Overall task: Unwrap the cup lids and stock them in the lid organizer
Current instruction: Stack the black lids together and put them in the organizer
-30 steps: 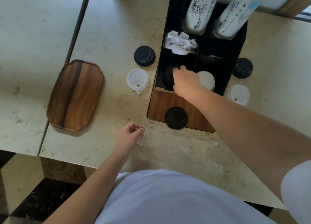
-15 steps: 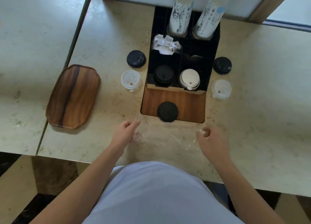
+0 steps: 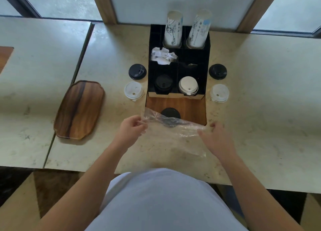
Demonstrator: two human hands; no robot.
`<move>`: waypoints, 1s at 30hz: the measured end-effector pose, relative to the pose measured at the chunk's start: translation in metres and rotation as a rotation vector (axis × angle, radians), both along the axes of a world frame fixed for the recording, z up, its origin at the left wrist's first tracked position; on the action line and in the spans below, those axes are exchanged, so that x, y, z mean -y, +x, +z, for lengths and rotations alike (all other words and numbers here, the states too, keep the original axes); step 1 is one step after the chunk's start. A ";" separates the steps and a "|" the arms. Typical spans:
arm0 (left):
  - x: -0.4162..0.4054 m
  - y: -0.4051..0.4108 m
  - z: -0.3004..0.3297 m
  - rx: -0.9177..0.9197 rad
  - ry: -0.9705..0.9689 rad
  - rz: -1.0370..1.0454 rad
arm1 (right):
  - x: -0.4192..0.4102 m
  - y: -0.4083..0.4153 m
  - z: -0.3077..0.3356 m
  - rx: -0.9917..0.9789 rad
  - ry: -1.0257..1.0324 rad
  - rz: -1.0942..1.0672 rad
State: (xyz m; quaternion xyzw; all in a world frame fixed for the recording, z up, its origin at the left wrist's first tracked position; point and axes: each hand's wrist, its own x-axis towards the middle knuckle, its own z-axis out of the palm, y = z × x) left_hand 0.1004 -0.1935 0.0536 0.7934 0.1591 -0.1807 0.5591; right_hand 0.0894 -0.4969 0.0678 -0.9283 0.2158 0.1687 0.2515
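A black lid organizer [image 3: 206, 57] with a wooden front stands at the table's middle. A stack of black lids [image 3: 163, 84] fills its front left slot and white lids [image 3: 188, 86] fill the front right slot. My left hand [image 3: 132, 128] pinches the left end of a clear plastic wrapper [image 3: 173, 126], lifted in front of the organizer. My right hand [image 3: 217, 135] holds its right end. Loose black lids [image 3: 137, 71] [image 3: 217, 71] and white lids [image 3: 134, 90] [image 3: 219, 93] lie on both sides of the organizer.
Two stacks of paper cups [image 3: 172, 29] [image 3: 199, 31] stand in the organizer's back slots, with crumpled white paper [image 3: 162, 56] in a middle slot. A wooden tray [image 3: 79, 109] lies to the left. A black disc [image 3: 170, 114] marks the wooden front.
My right hand left the organizer's black lids and came down to the wrapper. Both hands have now lifted the wrapper off the table and stretched it between them.
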 end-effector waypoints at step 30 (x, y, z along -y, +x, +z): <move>-0.060 0.009 0.064 0.203 -0.421 0.406 | -0.107 0.079 0.022 -0.145 0.451 0.632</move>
